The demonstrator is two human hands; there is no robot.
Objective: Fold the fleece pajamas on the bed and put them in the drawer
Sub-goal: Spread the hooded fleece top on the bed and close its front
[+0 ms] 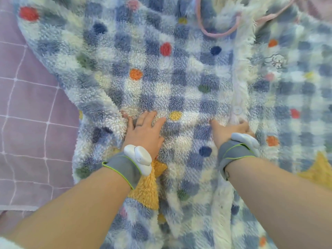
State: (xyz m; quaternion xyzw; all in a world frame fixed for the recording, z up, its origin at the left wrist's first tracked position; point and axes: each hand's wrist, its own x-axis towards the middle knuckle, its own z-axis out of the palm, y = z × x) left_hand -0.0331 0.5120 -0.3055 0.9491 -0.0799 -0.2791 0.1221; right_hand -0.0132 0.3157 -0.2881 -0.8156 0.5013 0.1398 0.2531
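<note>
The fleece pajamas point(161, 78) lie spread over the bed: blue-and-white check with coloured dots, a white fluffy button placket point(239, 97) running down the right of centre, and a yellow patch point(145, 191) near my left wrist. My left hand point(143, 130) lies flat on the fleece with its fingers spread, next to a raised fold at the left. My right hand point(231, 129) rests on the fleece beside the placket, just below a white button point(238, 110); its fingertips sink into the pile and are partly hidden. Both wrists wear grey bands with white devices.
A pink bedsheet with a white grid pattern point(30, 123) shows at the left. A pink cord point(215, 34) loops near the garment's collar at the top. Another yellow patch point(318, 169) sits at the right edge. No drawer is in view.
</note>
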